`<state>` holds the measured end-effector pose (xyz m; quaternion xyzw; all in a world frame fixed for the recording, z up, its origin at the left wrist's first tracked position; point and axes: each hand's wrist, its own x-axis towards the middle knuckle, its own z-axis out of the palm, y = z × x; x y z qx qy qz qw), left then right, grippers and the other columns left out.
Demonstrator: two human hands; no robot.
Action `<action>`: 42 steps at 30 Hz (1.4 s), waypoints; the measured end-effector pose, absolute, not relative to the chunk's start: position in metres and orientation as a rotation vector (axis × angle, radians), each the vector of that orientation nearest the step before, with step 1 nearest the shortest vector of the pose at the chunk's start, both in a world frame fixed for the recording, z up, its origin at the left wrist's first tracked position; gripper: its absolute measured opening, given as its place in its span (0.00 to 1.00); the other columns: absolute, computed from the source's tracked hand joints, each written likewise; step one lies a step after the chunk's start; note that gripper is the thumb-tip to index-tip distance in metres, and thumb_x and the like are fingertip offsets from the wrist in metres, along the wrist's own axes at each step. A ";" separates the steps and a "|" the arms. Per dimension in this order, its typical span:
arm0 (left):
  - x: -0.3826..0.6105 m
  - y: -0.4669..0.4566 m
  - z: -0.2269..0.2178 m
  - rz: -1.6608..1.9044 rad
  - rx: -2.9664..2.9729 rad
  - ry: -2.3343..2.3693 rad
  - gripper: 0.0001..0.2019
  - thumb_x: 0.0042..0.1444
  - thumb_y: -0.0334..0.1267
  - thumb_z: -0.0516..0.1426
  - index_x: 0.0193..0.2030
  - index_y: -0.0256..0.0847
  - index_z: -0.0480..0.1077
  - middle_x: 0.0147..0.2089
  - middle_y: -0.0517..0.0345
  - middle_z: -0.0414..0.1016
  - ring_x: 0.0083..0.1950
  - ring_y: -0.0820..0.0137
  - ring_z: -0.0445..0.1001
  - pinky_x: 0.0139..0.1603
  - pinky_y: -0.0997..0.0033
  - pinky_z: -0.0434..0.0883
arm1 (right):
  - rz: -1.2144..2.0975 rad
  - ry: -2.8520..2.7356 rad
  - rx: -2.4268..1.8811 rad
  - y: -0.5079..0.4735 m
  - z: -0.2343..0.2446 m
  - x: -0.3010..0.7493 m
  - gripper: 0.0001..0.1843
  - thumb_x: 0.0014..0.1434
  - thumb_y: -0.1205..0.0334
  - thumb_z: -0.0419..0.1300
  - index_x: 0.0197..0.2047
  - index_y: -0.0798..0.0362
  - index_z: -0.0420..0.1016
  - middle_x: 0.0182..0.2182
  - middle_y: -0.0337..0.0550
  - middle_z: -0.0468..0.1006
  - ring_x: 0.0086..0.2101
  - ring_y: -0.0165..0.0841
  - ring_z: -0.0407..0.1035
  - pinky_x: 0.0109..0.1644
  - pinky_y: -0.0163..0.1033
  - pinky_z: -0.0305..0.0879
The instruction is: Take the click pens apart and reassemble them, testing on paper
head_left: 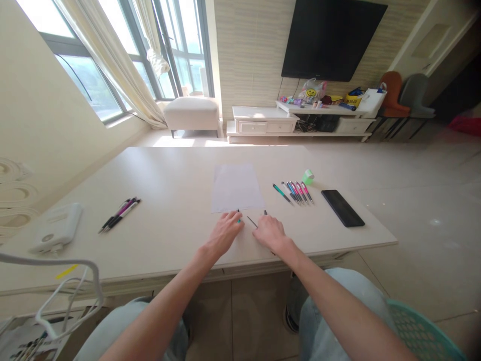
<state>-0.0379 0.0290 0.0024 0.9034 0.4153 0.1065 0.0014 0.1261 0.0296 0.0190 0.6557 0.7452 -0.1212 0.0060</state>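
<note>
Both my hands rest on the pale table (169, 200) just below a white sheet of paper (236, 187). My left hand (224, 232) is closed around a small teal pen part (238, 219) whose tip shows at the fingers. My right hand (269, 232) is closed over another dark pen part (265, 212) that pokes out above the knuckles. A thin dark refill (252, 221) lies on the table between the two hands.
A row of several coloured pens (295, 191) lies right of the paper, with a green tape roll (307, 176) and a black phone (342, 207) beyond. More pens (119, 214) and a white device (56, 228) lie at the left. A teal stool (423, 333) is at my right.
</note>
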 end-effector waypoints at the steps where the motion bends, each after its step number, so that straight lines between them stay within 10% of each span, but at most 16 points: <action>1: -0.040 0.027 0.003 0.323 2.834 1.298 0.10 0.57 0.26 0.50 0.39 0.39 0.70 0.47 0.47 0.69 0.52 0.61 0.63 0.53 0.60 0.60 | -0.381 2.302 2.067 0.030 0.019 0.127 0.12 0.53 0.64 0.57 0.40 0.59 0.76 0.38 0.60 0.78 0.39 0.42 0.74 0.40 0.39 0.66; 17: -0.048 0.011 0.012 1.145 1.777 1.387 0.05 0.55 0.36 0.53 0.37 0.44 0.69 0.38 0.56 0.77 0.41 0.66 0.75 0.44 0.66 0.67 | -1.362 2.964 2.097 0.013 0.059 0.168 0.14 0.57 0.53 0.55 0.35 0.55 0.74 0.23 0.40 0.75 0.25 0.29 0.68 0.30 0.33 0.63; 42: -0.038 -0.002 0.019 0.992 2.029 1.290 0.09 0.59 0.34 0.51 0.42 0.43 0.71 0.41 0.56 0.75 0.42 0.69 0.72 0.44 0.70 0.67 | -1.210 3.058 1.812 0.012 0.059 0.163 0.08 0.54 0.62 0.57 0.30 0.54 0.78 0.23 0.39 0.76 0.25 0.29 0.67 0.30 0.33 0.61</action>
